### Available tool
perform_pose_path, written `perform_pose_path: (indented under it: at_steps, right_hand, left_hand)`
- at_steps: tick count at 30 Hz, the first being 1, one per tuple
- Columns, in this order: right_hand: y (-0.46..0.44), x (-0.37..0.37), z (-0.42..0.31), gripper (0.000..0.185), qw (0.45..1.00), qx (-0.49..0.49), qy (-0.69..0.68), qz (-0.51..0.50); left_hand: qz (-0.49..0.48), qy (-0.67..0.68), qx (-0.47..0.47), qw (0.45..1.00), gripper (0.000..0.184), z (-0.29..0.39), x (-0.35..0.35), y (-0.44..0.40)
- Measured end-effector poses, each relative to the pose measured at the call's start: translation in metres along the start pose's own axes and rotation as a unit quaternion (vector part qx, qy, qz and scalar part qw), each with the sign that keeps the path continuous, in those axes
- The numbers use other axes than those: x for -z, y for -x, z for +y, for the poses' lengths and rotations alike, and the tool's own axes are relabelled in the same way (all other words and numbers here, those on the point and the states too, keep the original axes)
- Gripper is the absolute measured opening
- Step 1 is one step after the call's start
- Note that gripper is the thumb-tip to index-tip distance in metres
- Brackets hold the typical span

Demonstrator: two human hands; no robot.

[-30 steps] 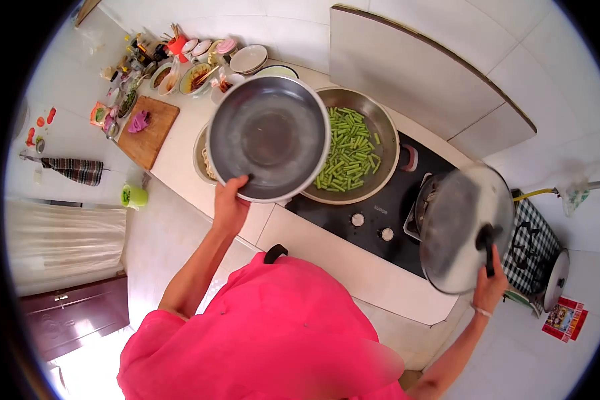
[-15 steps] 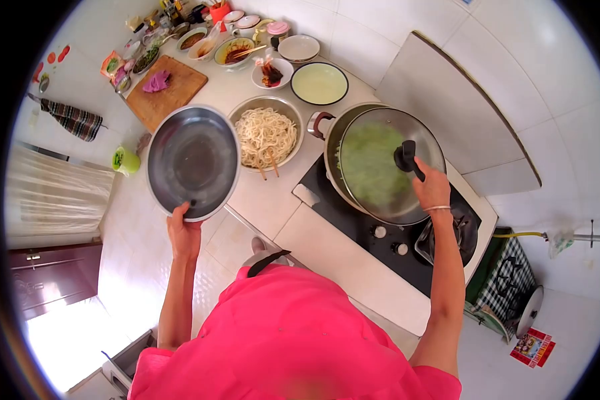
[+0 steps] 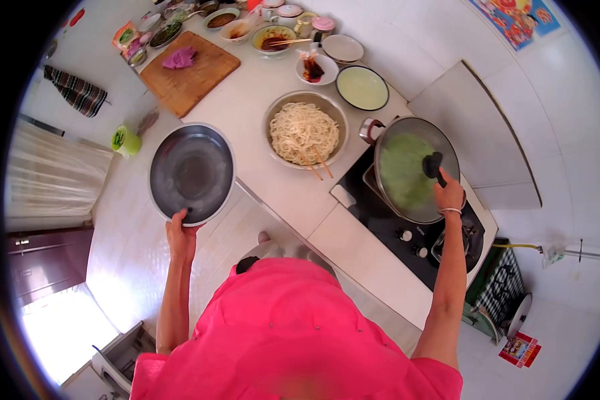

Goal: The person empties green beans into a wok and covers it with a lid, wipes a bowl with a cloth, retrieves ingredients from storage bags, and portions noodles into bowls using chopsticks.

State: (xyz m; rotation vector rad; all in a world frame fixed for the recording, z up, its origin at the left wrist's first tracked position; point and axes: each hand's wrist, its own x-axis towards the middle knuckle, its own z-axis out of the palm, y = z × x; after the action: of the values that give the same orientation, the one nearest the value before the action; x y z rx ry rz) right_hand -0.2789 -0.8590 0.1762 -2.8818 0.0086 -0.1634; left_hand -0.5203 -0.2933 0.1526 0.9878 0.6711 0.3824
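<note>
My left hand [image 3: 182, 235] grips the near rim of a metal basin [image 3: 192, 170], holding it tilted over the floor beside the counter; its inside shows nothing but sheen. On the stove, the glass lid [image 3: 413, 200] covers the pot, its surface fogged with green showing through. My right hand [image 3: 450, 191] is closed around the black handle [image 3: 433, 165] of the lid. Between the two hands, a steel bowl of noodles [image 3: 305, 132] stands on the counter with a pair of chopsticks [image 3: 317, 165] resting in it.
Behind the noodles are an enamel plate [image 3: 362, 88] and a bowl with dark sauce [image 3: 317, 69]. A cutting board [image 3: 190, 73] carries a purple cloth-like item [image 3: 179, 58]. Stove knobs [image 3: 405, 235] face me, and a grey panel [image 3: 473, 127] leans behind the pot.
The lid has shifted from partly off the pot to sitting over it, with my right hand still on its handle. My view has turned; my left hand still holds the basin.
</note>
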Motion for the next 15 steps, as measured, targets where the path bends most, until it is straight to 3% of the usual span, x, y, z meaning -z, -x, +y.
perform_pose_path:
  at_steps: [2, 3, 4, 8, 11, 14, 15]
  right_hand:
    - [0.004, 0.006, -0.01, 0.045, 0.999, -0.035, 0.004, -0.015]
    - [-0.004, -0.016, 0.019, 0.045, 0.999, 0.015, -0.016, 0.029]
    - [-0.006, -0.013, 0.014, 0.045, 0.999, -0.033, -0.018, -0.003]
    - [-0.003, -0.02, 0.016, 0.04, 0.999, -0.005, 0.018, 0.046]
    - [0.003, -0.009, -0.014, 0.038, 0.996, -0.076, 0.031, 0.023]
    - [0.007, -0.014, -0.015, 0.037, 0.976, 0.006, 0.191, 0.104]
    - [0.007, -0.012, -0.031, 0.035, 0.976, 0.031, 0.176, 0.126]
  left_hand:
    - [-0.001, -0.005, 0.014, 1.0, 0.026, -0.005, 0.025, -0.016]
    - [-0.004, -0.007, 0.017, 1.0, 0.027, -0.009, 0.032, -0.025]
    - [-0.007, -0.01, 0.023, 1.0, 0.028, -0.008, 0.039, -0.033]
    - [-0.047, -0.037, 0.098, 0.993, 0.03, 0.0, 0.041, -0.066]
    - [-0.065, -0.05, 0.144, 0.986, 0.031, -0.014, 0.051, -0.106]
    - [-0.076, -0.083, 0.173, 0.978, 0.032, -0.024, 0.052, -0.139]
    - [-0.081, -0.092, 0.167, 0.978, 0.033, -0.026, 0.047, -0.147]
